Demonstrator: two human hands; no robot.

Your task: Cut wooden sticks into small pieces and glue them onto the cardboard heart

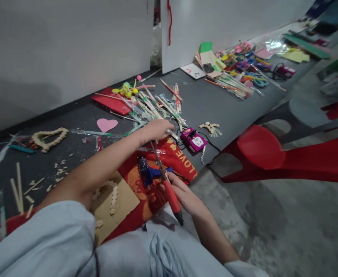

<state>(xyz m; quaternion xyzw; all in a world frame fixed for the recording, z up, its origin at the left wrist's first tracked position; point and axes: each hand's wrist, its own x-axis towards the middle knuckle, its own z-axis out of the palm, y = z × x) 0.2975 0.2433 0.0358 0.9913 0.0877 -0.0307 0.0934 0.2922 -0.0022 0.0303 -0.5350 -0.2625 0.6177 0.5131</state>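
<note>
My left hand (156, 129) reaches forward over the dark table (232, 111). Its fingers are curled at the near edge of a heap of thin wooden sticks (154, 104); what they grip is hidden. My right hand (186, 197) is closed round a red-handled tool (171, 195) with a long metal tip that points up toward my left hand. A blue glue gun (147, 172) lies under the tool on a red cloth printed "LOVE" (183, 157). Beside it is a brown card (122, 206) with stick pieces laid in a heart shape.
A magenta device (194, 139) with a black cable lies right of the cloth. A pink paper heart (107, 124) and a stick heart (49, 138) lie to the left. More craft supplies (238, 65) are heaped at the far right. A red plastic chair (261, 152) stands beside the table.
</note>
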